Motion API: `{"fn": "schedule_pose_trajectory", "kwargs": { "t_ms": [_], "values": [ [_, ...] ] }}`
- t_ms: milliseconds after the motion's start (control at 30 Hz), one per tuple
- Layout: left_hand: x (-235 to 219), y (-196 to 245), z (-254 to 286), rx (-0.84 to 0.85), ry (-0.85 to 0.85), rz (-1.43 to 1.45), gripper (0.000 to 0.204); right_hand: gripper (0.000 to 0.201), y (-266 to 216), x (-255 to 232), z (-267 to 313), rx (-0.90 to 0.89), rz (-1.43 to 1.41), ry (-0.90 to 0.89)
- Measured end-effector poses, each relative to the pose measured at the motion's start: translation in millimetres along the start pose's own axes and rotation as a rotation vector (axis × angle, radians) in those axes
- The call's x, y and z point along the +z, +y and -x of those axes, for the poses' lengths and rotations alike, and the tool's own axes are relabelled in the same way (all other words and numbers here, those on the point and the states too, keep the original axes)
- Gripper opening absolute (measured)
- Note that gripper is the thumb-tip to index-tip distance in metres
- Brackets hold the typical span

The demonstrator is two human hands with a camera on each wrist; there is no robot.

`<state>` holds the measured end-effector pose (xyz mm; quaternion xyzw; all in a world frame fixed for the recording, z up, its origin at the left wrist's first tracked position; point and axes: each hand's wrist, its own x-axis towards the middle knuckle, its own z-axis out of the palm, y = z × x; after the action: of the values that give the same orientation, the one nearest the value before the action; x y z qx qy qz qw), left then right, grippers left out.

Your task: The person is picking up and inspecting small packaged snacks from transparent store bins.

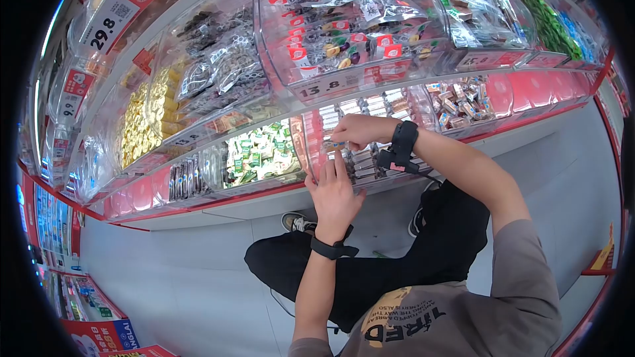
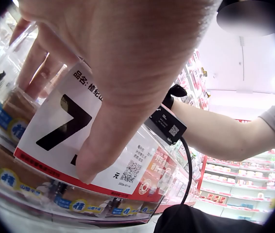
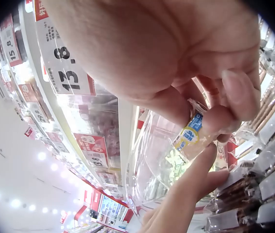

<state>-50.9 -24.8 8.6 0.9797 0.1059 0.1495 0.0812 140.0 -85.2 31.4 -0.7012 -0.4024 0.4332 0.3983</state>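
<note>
My right hand (image 1: pixel 364 131) pinches a small clear-wrapped snack (image 3: pixel 191 138) with a blue and yellow label between thumb and curled fingers, over a bin of rows of wrapped snacks (image 1: pixel 376 112). From below, my left hand (image 1: pixel 336 197) reaches up with its fingers extended; in the right wrist view its fingertips (image 3: pixel 208 154) are right at the packet's lower edge. In the left wrist view the left thumb (image 2: pixel 98 150) lies across a white price card (image 2: pixel 55 128) on the bin's clear front, the other fingers behind the card's upper edge.
Left of this bin is one of green-and-white packets (image 1: pixel 261 152); to the right, one of small wrapped pieces (image 1: pixel 460 100). An upper shelf of bagged snacks (image 1: pixel 357 20) overhangs, with a 13.8 price strip (image 1: pixel 324 87) on its edge. Grey floor (image 1: pixel 198 258) lies below.
</note>
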Motion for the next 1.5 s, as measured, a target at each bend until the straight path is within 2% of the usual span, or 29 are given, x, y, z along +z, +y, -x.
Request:
{"fn": "schedule_pose_trajectory", "kwargs": {
  "t_ms": [133, 233, 333, 433, 533, 667, 733, 833, 933, 1033, 1133, 1167, 1267, 1467, 1500],
  "values": [
    [1, -1, 1, -0.002, 0.008, 0.008, 0.102, 0.031, -17, 6, 10, -0.025, 0.056, -0.012],
    [-1, 1, 0, -0.012, 0.001, 0.01, 0.098, 0.034, -11, 4, 5, -0.123, 0.162, 0.022],
    [0, -1, 0, 0.004, 0.023, 0.002, 0.09, 0.034, -6, 13, 3, -0.268, 0.365, 0.358],
    [-1, 0, 0, 0.025, 0.032, -0.005, 0.079, 0.03, -6, 14, -1, -0.363, 0.563, 0.375],
    [-3, 0, -1, 0.023, 0.023, -0.011, 0.074, 0.024, -2, 19, -10, -0.381, 0.642, 0.326],
    [-1, 0, 0, 0.005, 0.008, -0.006, 0.073, 0.02, -2, 29, -21, -0.276, 0.722, 0.244],
    [-2, 0, 0, 0.004, -0.013, -0.012, 0.074, 0.019, -21, 33, -10, -0.2, 0.769, 0.199],
    [-2, 0, 0, 0.005, -0.035, -0.012, 0.075, 0.019, -31, 37, -10, -0.177, 0.854, 0.144],
    [-2, 0, 0, 0.012, -0.033, -0.017, 0.076, 0.02, -23, 43, -17, -0.292, 0.778, 0.236],
    [0, 0, 0, 0.022, 0.006, -0.036, 0.077, 0.022, -25, 42, -25, -0.358, 0.838, 0.154],
    [-1, 0, 0, 0.009, -0.001, -0.041, 0.078, 0.023, -31, 22, -24, -0.119, 0.784, -0.055],
    [-2, 1, -1, 0.001, -0.014, -0.038, 0.078, 0.024, -21, 18, -31, -0.095, 0.803, -0.079],
    [1, 0, 0, 0.022, 0.027, -0.043, 0.077, 0.025, 7, 15, -26, -0.295, 0.594, 0.111],
    [1, 0, 0, 0.018, 0.005, -0.057, 0.08, 0.021, -5, 27, -15, -0.286, 0.865, 0.124],
    [1, 0, 1, 0.021, 0.008, -0.063, 0.081, 0.02, -7, 29, -12, -0.328, 0.887, 0.149]
  ]
}}
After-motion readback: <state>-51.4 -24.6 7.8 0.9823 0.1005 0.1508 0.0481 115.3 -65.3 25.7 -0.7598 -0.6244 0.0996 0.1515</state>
